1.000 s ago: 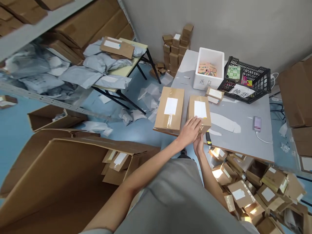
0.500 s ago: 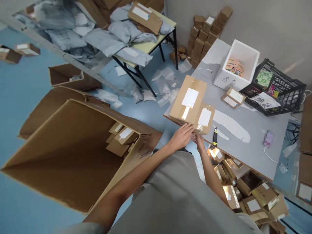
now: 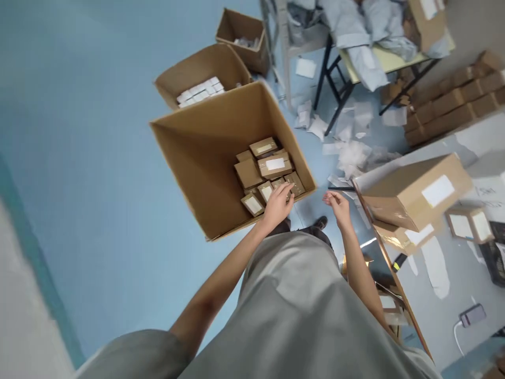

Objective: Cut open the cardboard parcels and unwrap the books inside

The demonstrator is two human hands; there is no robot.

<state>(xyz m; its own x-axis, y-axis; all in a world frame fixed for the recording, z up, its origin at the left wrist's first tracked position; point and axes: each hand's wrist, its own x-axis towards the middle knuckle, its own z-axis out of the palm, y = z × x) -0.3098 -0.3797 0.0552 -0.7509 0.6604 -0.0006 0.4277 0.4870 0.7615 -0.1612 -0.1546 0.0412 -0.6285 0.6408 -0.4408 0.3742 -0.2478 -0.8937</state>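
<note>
Blue floor (image 3: 114, 210) spreads around a big carton (image 3: 209, 152), its mouth facing up. Small boxes (image 3: 248, 173) crowd its right side — one labelled box (image 3: 275, 164) lies with its long axis left to right. The left hand (image 3: 278, 202), fingers spread, is over them; the right hand (image 3: 337, 207) is curled near the surface (image 3: 426, 310) — its grip I cannot tell. Another carton (image 3: 199, 68) holds white boxes (image 3: 201, 91).

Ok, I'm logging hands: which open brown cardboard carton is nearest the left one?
The largest carton, holding small brown cardboard boxes; the left hand overlaps its near edge. The middle carton and smallest stand beyond.
</note>
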